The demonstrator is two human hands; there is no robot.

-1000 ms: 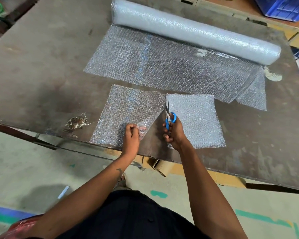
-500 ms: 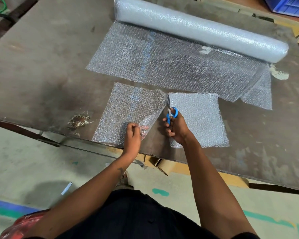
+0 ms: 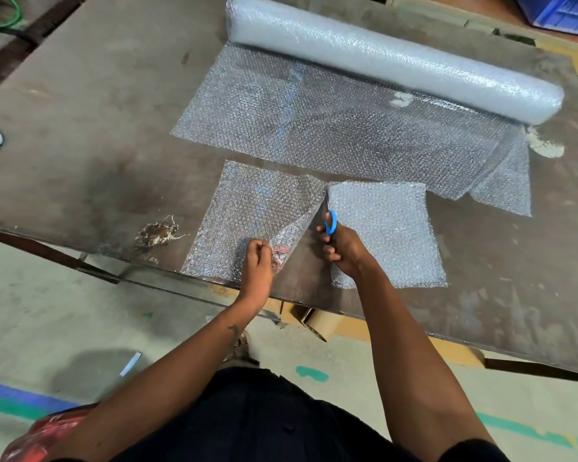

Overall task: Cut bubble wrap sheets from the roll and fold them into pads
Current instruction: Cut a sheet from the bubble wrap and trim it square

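Scissors (image 3: 329,219) with blue handles run up the middle of a cut sheet (image 3: 257,211) lying near the front edge of the table (image 3: 80,105), their blades nearly at its far edge — the split looks almost complete. The right hand (image 3: 342,250) has its fingers curled through and around the handles, wrist low over the table so the blades travel flat along the surface.

The left hand (image 3: 257,261) pinches the near cut corner of the left half between thumb and curled fingers and lifts it up and away from the cut. That pull seems meant to keep the film taut and open a clear wedge for the blades, since slack bubble wrap tends to fold into the scissors instead of shearing. The right half (image 3: 387,228) lies flat under the right forearm, which probably helps pin it in place.

Behind, the roll (image 3: 397,58) sits across the far side of the table with a length of wrap (image 3: 331,128) paid out towards the person, ready for the next sheet; its right corner is folded over. Whether the blades are open or closed at this instant is hard to tell, as they are thin and lost against the sheet.

Nothing is folded into a pad yet.
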